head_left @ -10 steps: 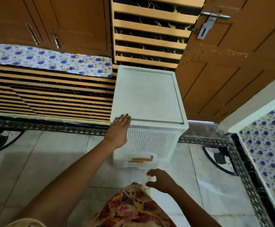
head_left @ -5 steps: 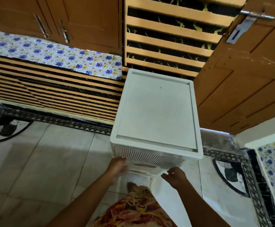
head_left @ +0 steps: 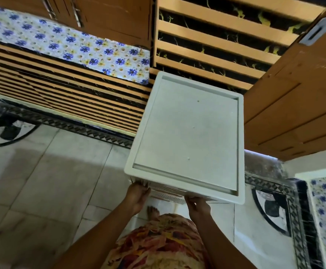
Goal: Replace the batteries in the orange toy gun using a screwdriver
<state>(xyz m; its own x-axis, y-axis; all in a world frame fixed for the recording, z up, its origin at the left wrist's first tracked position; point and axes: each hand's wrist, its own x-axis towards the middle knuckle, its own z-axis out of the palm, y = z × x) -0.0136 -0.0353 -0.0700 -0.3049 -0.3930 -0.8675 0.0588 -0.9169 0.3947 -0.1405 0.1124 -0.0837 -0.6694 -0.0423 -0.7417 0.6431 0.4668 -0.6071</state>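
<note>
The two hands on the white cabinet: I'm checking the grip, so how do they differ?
The left hand is at the white cabinet's front left corner, while the right hand is further right along the front edge. The left hand sits slightly higher in the view than the right. Both touch the slatted front just under the top rim.

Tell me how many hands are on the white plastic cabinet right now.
2. The left hand grips the white cabinet's front near its left corner; the right hand holds the front edge further right.

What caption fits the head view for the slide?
Both hands, left and right, grip the front of a white plastic drawer cabinet.
</note>
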